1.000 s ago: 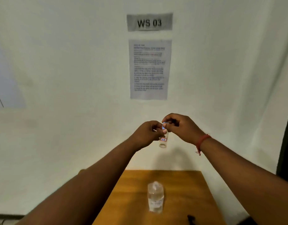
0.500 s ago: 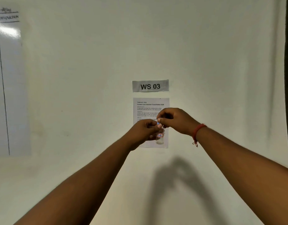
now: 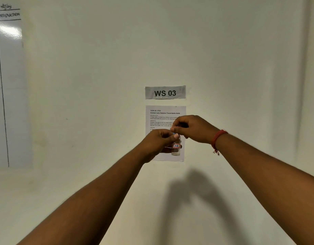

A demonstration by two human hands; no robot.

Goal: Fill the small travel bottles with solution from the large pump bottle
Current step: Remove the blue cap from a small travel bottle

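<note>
- White wall (image 3: pixel 81 103) filled the view, with a sign (image 3: pixel 165 92) and paper (image 3: pixel 163 114).
- Left hand (image 3: pixel 158 141) gripped the bottle (image 3: pixel 176 147); right hand (image 3: pixel 191 128) pinched its top.
- Table had gone from view.

Both hands (image 3: pixel 177 135) around small bottle (image 3: pixel 176 147), mid-air

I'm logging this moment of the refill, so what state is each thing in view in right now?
small bottle: upright, held in the air, label reads 17B
blue cap: at the bottle's top, mostly hidden by fingers
left hand: grips the bottle
right hand: pinches at the cap
instruction sheet: stuck flat on the wall
</note>
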